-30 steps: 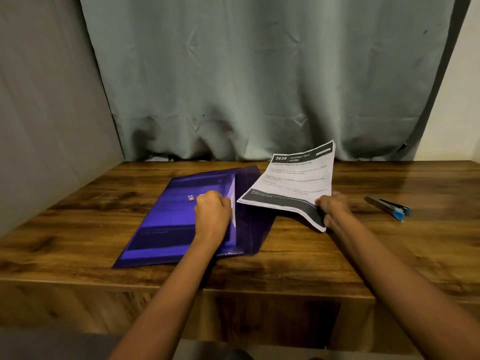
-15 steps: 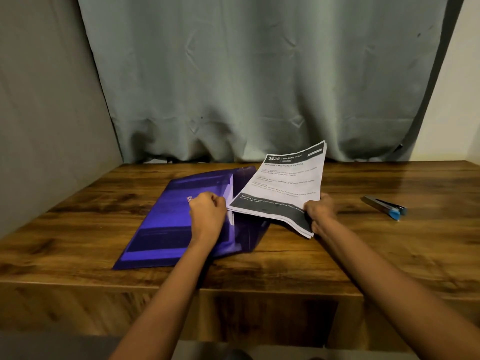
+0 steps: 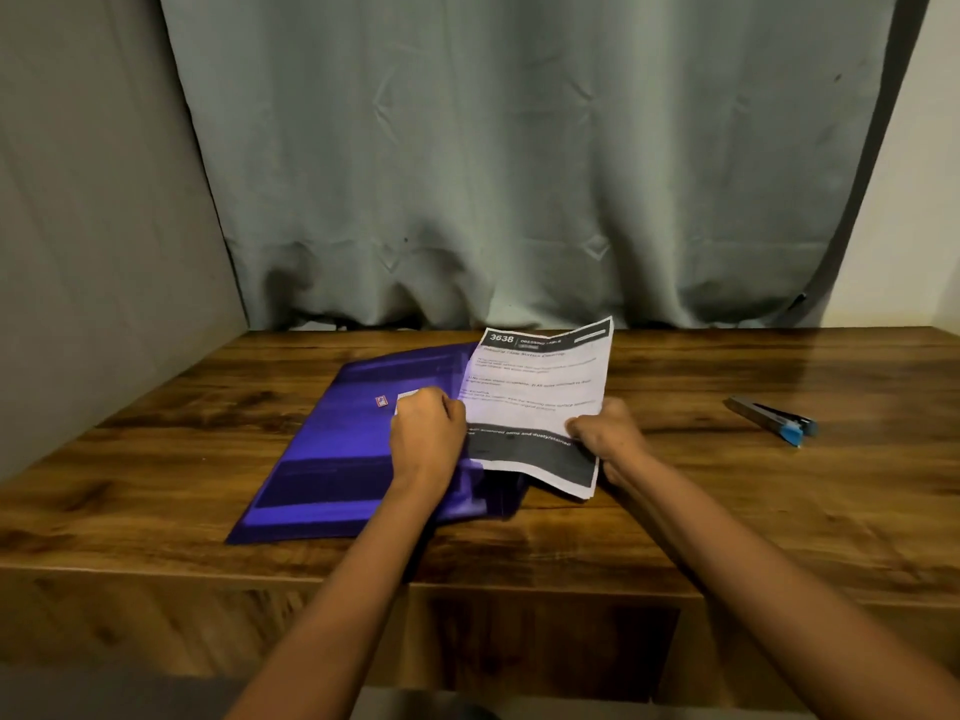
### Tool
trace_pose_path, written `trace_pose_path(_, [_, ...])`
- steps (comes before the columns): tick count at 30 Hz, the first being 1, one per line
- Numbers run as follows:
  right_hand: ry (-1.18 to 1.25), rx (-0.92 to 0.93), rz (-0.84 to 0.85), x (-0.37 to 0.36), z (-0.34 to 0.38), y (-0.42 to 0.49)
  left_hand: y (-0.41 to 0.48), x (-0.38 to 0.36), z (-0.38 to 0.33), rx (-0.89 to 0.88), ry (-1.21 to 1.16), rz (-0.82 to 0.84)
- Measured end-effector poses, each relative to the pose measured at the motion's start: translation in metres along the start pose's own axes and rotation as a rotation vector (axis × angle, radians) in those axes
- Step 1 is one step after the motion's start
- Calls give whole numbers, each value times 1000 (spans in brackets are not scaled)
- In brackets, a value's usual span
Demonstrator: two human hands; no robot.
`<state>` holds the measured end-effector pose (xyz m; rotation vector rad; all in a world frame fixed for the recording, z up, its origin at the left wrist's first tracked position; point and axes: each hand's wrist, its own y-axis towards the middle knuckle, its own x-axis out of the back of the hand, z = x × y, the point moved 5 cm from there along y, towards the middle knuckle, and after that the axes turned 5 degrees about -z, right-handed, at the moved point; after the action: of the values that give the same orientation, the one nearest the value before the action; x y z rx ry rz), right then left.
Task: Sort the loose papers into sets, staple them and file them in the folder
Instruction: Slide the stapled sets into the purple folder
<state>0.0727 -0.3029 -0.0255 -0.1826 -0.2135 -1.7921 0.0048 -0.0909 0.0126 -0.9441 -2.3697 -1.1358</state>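
your left hand [image 3: 428, 426] grips the open edge of the purple folder [image 3: 332, 449] on the desk [image 3: 727, 511]; your right hand [image 3: 605, 433] pinches the near corner of the papers [image 3: 540, 387], whose left edge lies at that opening. lift the flap wide and slide the set in flat, so no corner folds.

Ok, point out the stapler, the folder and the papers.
stapler [image 3: 768, 416]: head view, middle of its body.
folder [image 3: 332, 444]: head view, bare front cover.
papers [image 3: 540, 387]: head view, middle of the top sheet.
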Motion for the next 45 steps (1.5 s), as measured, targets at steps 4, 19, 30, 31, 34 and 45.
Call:
trace_pose_path(4, [-31, -13, 52, 4, 15, -9, 0, 1, -3, -22, 50, 1])
trace_pose_path(19, [-126, -118, 262, -2, 33, -39, 0, -1, -8, -50, 129, 34])
trace_pose_path(30, [-177, 63, 158, -68, 40, -37, -5, -2, -9, -86, 188, 43])
trace_pose_path(31, [-183, 55, 134, -71, 41, -38, -5, -3, -10, -85, 179, 41])
trace_pose_path(34, [-108, -11, 138, -82, 47, -42, -3, -3, -12, -86, 152, 36])
trace_pose_path(45, [111, -165, 304, -83, 44, -28, -3, 6, -13, -89, 132, 7])
